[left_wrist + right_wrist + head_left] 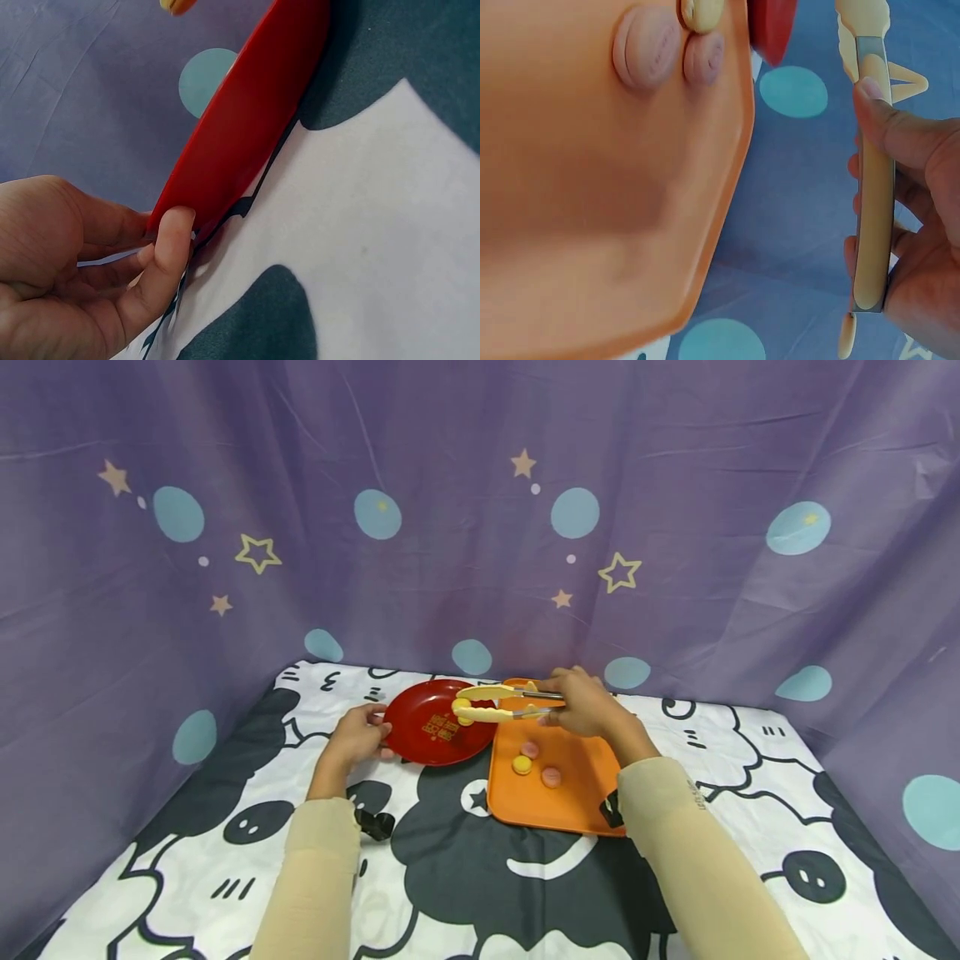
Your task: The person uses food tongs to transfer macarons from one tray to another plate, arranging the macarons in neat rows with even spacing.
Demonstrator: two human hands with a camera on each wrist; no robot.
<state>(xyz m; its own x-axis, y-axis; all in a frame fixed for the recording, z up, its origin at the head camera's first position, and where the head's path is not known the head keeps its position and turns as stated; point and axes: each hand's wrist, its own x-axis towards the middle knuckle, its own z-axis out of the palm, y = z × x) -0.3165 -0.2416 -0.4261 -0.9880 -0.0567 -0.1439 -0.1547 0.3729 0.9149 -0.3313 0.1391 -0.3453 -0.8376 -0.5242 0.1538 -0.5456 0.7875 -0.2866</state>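
My left hand (358,735) pinches the left rim of a red plate (408,727) with gold characters; in the left wrist view the plate (232,127) appears edge-on, thumb and fingers at its rim. In my right hand (581,703) is a pair of tongs (874,202) with cream tips and metal arms. The tongs reach left over the plate, their tips around a yellow macaron (461,703). Below them, an orange tray (517,806) holds two pink macarons (551,777) and a yellow macaron (521,765). In the right wrist view, the pink macarons (646,46) lie near the tray's edge.
The plate's right edge meets the tray's left side. A black-and-white cartoon cloth (465,910) covers the table. Behind it hangs a purple curtain (480,560) with stars and blue spots. Something small and black (611,808) overlaps the tray's right side beside the right sleeve.
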